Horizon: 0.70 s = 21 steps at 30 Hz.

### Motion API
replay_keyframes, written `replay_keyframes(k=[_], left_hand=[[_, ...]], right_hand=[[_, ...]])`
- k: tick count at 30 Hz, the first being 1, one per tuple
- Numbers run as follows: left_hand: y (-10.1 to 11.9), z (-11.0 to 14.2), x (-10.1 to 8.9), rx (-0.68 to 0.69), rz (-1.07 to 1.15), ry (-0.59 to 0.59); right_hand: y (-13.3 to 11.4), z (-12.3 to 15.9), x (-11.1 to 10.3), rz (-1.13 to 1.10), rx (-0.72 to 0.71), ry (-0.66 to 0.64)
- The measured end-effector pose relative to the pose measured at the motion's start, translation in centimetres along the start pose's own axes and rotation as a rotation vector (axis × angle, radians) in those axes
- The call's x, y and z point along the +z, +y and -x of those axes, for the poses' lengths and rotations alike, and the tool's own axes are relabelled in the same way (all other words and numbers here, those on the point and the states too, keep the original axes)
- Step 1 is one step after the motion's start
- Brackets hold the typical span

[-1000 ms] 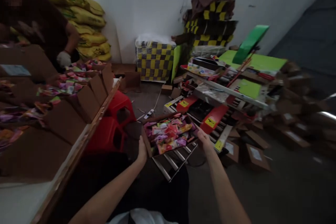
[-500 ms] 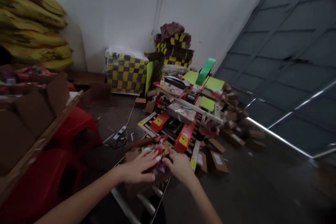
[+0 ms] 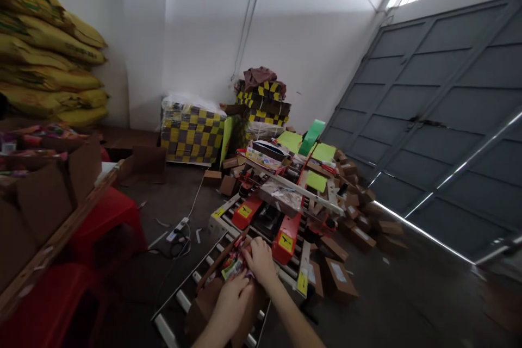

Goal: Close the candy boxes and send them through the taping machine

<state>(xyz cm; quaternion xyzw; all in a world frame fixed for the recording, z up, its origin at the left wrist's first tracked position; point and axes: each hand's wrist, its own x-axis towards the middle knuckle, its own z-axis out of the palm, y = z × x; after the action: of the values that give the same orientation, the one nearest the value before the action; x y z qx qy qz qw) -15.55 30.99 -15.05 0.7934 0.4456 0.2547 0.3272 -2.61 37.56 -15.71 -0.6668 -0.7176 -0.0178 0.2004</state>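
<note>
A brown cardboard box (image 3: 207, 304) with raised flaps sits on the roller conveyor in front of me. Small colourful packets (image 3: 232, 265), green, red and purple, fill its top. My left hand (image 3: 233, 294) lies on the near side of the packets, fingers stretched forward and their tips partly hidden among them. Over the far right side of the packets my right hand (image 3: 261, 262) rests palm down, fingers apart and bent at the tips. Neither hand lifts a packet clear of the box.
Beyond the box stands a red carton-sealing machine (image 3: 285, 236) with a green tape roll (image 3: 312, 137). Several small cartons (image 3: 340, 277) lie on the floor to its right. Red stools (image 3: 108, 220) and open boxes (image 3: 44, 190) are at left. A power strip (image 3: 178, 228) lies on the floor.
My view has tilted up. The box has turned and moved slightly left and down in view. My right hand has moved farther over the packets, my left hand nearer to me.
</note>
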Motion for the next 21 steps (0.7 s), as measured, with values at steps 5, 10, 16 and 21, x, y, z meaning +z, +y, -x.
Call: replay_keyframes(k=[5,10,16,21], left_hand=[[2.9,1.4,-4.8,-0.033,-0.265,0.130],[1.5,-2.8,-9.4,0.110,0.091,0.248],[-1.9,-4.2,-7.3,-0.098,0.591,-0.273],[-3.7,-2.2,-5.8,-0.038,0.676,-0.288]], right_hand=[[-1.2,0.6,0.0,0.028,0.099,0.080],[-1.8,1.9,-1.6,-0.097,0.118,0.143],[-1.5,5.9,0.2,-0.285,0.064,-0.036],[-3.8,7.7,0.8,-0.251,0.006,-0.159]])
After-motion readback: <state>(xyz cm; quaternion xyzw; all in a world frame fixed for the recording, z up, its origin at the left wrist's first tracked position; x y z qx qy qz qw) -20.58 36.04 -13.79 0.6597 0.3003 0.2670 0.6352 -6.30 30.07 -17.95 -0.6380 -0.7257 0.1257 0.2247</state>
